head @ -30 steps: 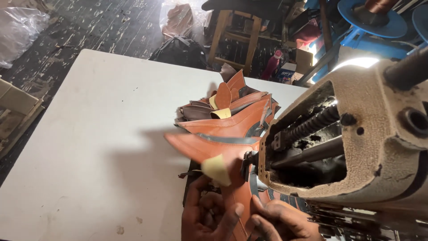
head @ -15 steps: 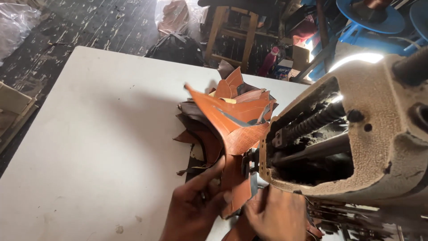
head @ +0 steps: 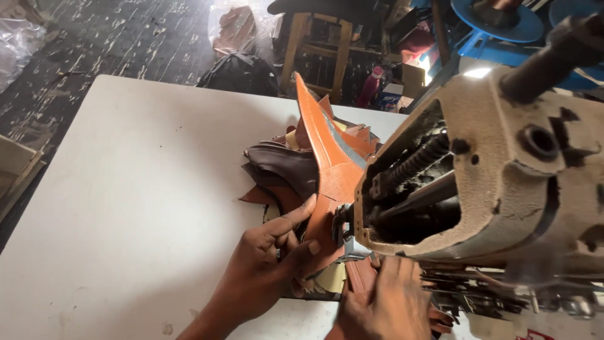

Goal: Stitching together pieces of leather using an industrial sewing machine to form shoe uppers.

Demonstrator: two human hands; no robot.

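While both hands press at the near edge of the white table [head: 126, 208], the left hand [head: 264, 264] has its grip closed on an orange leather piece [head: 327, 164] standing up beside the sewing machine [head: 491, 170]; whether the right hand [head: 384, 308] grips anything, I cannot tell. Beyond lie brown leather pieces [head: 283, 167], then a wooden stool [head: 318, 53] on the dark floor [head: 113, 38].

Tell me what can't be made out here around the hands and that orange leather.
- Needle area: head view, hidden behind the sewing machine head.
- Lower end of the orange leather piece: covered by the left hand and the machine.
- Right hand: fingertips tucked under the machine, wrist cut off by the bottom edge, so its grip is unclear.
- Pile of darker leather pieces: overlapping, count unclear.
- Items beyond the white table: too cluttered to identify.
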